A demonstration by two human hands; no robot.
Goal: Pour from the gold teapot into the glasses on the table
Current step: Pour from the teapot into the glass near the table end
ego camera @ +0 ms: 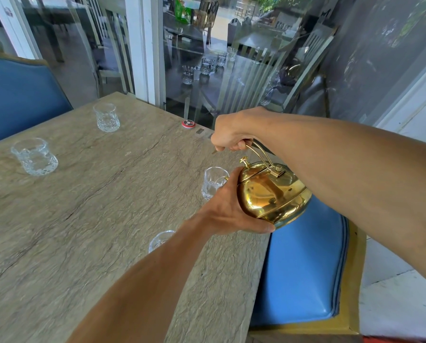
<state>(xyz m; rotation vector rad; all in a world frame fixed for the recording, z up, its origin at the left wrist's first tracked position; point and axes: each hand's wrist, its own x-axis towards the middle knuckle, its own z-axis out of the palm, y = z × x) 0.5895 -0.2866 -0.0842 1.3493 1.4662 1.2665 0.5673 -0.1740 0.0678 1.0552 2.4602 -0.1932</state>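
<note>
We are curling our right fingers (239,146) tightly round the top of the thin wire handle (262,152), so our right hand (228,134) is gripping it from above with the knuckles turned toward eleven o'clock. Our left thumb (259,229) is pressing along the lower rim of the gold teapot (271,194) while the other left fingers are wrapping round its far side, mostly hidden, so we cannot tell how far they are spreading; our left hand (228,209) is cupping the pot's belly from nine o'clock. The teapot is hanging in the air over the table's right edge, tilting toward ten o'clock, with its lid knob (244,160) leaning the same way. The spout is hiding behind our left hand, and we cannot tell whether anything is flowing. A cut-glass tumbler (213,181) is standing on the table just beside the pot at nine o'clock, touching our left knuckles in the view. A second tumbler (161,240) is peeking out from behind our left forearm at seven o'clock of the pot. Two more glasses are standing well apart from us, one (34,157) at nine o'clock near the table's left edge and one (106,117) at eleven o'clock. The grey stone-look table (107,219) is carrying a small red round button (188,124) at its far edge, at twelve o'clock. A blue cushioned chair seat (303,268) is lying below the pot at five o'clock, and another blue chair back (16,95) is rising at ten o'clock.
</note>
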